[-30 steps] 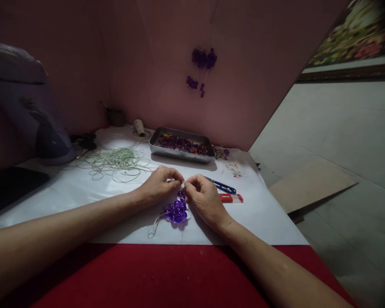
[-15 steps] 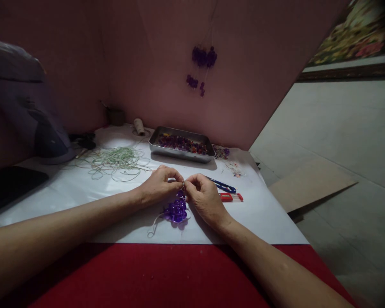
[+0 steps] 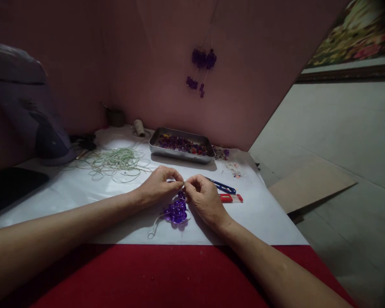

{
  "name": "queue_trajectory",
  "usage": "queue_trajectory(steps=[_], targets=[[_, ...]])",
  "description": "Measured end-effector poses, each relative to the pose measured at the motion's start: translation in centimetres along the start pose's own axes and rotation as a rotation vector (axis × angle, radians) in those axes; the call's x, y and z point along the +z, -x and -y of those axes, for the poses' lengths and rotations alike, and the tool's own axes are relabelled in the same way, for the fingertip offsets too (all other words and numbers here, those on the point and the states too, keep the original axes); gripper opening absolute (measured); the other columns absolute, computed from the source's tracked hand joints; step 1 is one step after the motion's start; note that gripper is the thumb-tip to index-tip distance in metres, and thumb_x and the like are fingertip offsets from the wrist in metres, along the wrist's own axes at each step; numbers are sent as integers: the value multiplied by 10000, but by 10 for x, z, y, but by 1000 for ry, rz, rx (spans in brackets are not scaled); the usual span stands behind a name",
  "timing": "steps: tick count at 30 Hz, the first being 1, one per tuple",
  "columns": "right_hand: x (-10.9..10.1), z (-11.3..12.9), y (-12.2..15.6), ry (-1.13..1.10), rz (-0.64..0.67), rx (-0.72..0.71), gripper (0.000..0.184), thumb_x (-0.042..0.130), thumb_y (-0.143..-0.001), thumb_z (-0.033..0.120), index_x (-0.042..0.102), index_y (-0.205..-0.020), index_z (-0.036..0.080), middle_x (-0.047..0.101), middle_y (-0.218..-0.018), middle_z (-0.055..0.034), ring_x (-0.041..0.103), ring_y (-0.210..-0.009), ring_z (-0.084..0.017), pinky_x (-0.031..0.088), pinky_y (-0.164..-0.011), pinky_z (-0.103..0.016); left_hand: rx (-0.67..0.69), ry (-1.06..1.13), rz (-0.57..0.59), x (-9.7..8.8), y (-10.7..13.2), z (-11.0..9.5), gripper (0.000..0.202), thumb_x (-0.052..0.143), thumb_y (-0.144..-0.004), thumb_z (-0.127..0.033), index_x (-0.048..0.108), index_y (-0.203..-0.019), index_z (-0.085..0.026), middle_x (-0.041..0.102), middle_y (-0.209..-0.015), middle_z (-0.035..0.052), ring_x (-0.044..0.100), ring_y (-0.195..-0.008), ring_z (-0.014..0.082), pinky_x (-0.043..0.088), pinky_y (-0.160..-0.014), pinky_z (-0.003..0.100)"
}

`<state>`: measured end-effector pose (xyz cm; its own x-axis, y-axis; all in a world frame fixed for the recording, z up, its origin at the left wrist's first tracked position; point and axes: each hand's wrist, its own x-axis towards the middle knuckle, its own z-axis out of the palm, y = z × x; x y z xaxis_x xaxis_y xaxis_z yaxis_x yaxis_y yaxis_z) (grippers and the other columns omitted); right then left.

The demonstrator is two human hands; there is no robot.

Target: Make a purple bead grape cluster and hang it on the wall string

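– Your left hand (image 3: 162, 183) and right hand (image 3: 204, 196) meet at the fingertips, both pinched on the top end of your purple bead cluster (image 3: 176, 211); finer detail is too small to tell.
– Where do you have that cluster?
– Near your white sheet's (image 3: 259, 222) front edge, with blue snips (image 3: 223, 186) just beyond your right hand.

Between the fingertips (image 3: 180, 185), less white showing than before
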<state>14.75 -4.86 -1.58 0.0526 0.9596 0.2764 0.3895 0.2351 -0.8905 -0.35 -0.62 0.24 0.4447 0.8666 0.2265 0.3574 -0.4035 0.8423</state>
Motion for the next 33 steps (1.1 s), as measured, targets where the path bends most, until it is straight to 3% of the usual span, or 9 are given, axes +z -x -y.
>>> queue_trajectory(steps=[16, 33], targets=[[0, -2, -1, -44, 10, -7, 76, 553, -792, 227, 579, -751, 169, 590, -643, 1, 554, -520, -129, 452, -535, -273, -20, -7, -8, 0, 0, 1, 117, 583, -697, -226, 659, -637, -161, 657, -658, 55, 584, -690, 197, 456, -632, 308], [0, -7, -2, -6, 11, -40, 89, 559, -802, 236, 578, -740, 175, 597, -640, -4, 546, -559, -134, 441, -566, -278, -58, 152, 28, 1, 0, 7, 105, 585, -699, -237, 642, -670, -154, 630, -644, 32, 555, -626, 155, 433, -593, 283]])
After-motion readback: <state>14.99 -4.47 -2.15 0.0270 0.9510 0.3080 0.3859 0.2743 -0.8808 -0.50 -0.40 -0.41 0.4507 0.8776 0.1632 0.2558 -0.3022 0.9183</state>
